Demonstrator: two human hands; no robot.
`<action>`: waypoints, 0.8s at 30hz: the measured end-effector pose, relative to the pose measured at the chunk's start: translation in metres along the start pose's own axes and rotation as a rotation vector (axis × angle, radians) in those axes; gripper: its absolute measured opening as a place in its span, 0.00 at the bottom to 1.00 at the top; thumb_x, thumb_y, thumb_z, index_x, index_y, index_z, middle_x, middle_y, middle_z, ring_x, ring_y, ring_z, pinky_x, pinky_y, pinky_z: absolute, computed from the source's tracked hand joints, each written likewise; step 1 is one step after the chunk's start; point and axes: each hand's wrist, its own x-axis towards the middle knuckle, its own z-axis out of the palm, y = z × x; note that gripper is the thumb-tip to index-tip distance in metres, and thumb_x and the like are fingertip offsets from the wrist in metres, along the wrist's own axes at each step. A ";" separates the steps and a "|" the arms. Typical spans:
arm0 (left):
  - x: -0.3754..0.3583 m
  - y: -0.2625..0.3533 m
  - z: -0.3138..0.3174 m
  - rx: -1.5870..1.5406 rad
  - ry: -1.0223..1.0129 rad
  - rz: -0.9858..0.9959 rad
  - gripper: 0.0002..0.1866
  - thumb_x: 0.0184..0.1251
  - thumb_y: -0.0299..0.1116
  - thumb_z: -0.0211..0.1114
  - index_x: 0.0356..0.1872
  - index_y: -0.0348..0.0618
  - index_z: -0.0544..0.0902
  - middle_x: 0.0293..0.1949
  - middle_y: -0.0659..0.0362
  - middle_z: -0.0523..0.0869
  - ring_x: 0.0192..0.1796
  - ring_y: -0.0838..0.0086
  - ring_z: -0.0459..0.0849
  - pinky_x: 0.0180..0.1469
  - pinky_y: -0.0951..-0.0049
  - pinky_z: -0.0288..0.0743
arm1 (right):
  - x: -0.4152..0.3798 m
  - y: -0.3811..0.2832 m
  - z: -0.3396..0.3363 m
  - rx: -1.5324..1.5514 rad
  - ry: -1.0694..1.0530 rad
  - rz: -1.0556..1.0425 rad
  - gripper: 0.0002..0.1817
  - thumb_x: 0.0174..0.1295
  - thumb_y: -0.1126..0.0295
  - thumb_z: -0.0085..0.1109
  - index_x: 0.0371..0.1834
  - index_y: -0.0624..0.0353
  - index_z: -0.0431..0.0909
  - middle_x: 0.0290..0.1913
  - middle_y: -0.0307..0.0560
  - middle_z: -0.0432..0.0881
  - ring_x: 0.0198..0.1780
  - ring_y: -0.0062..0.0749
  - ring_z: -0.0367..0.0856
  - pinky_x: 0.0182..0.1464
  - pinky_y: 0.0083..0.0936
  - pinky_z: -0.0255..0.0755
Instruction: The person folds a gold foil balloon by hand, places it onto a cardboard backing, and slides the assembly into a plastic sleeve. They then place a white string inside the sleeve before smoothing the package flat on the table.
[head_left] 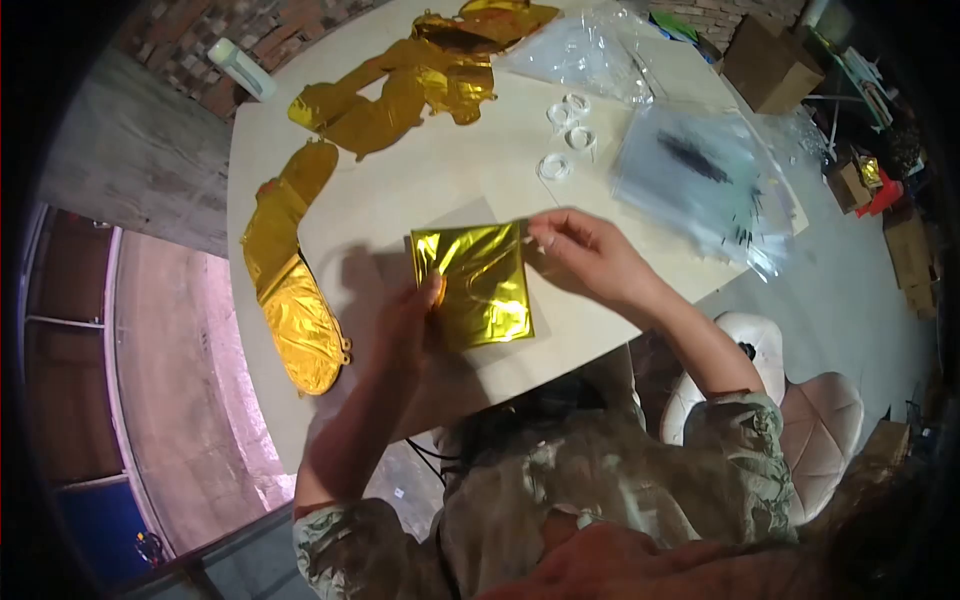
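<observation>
A folded square of shiny gold foil point(478, 290) is held above the table point(400, 190) near its front edge. My left hand point(410, 320) grips its left side, with the thumb on the upper face. At the foil's top right corner is my right hand point(575, 245), thumb and fingertips pinched together; what is between them is too small to make out. More gold foil point(300, 330) lies flat on the table's left side, and further gold foil pieces point(385, 105) stretch along the back.
Several white coils point(555, 167) lie beyond my right hand. Clear plastic bags point(680, 170) cover the right side, with more clear film point(585, 55) behind. A white bottle point(240, 68) stands at the back left. A padded chair point(815, 430) and cardboard boxes point(772, 65) are at the right.
</observation>
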 end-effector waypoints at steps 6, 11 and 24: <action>-0.001 -0.002 -0.002 -0.037 0.087 0.028 0.15 0.70 0.42 0.67 0.44 0.39 0.83 0.31 0.65 0.82 0.30 0.81 0.78 0.32 0.77 0.75 | 0.002 0.002 0.002 -0.630 -0.093 -0.456 0.29 0.64 0.59 0.64 0.65 0.62 0.70 0.65 0.63 0.71 0.66 0.54 0.70 0.67 0.42 0.66; -0.013 -0.001 0.004 -0.038 0.114 0.078 0.15 0.69 0.41 0.67 0.46 0.38 0.83 0.32 0.64 0.83 0.31 0.80 0.80 0.33 0.77 0.76 | 0.016 0.009 0.019 -0.921 -0.247 -0.696 0.49 0.60 0.45 0.63 0.75 0.66 0.53 0.76 0.64 0.55 0.78 0.57 0.51 0.78 0.47 0.45; -0.013 0.007 -0.007 0.104 -0.072 0.008 0.15 0.68 0.41 0.67 0.39 0.37 0.84 0.32 0.65 0.82 0.34 0.84 0.76 0.38 0.78 0.71 | 0.040 0.008 0.022 -1.161 -0.529 -0.658 0.58 0.57 0.30 0.53 0.78 0.64 0.46 0.79 0.62 0.48 0.81 0.50 0.40 0.80 0.45 0.34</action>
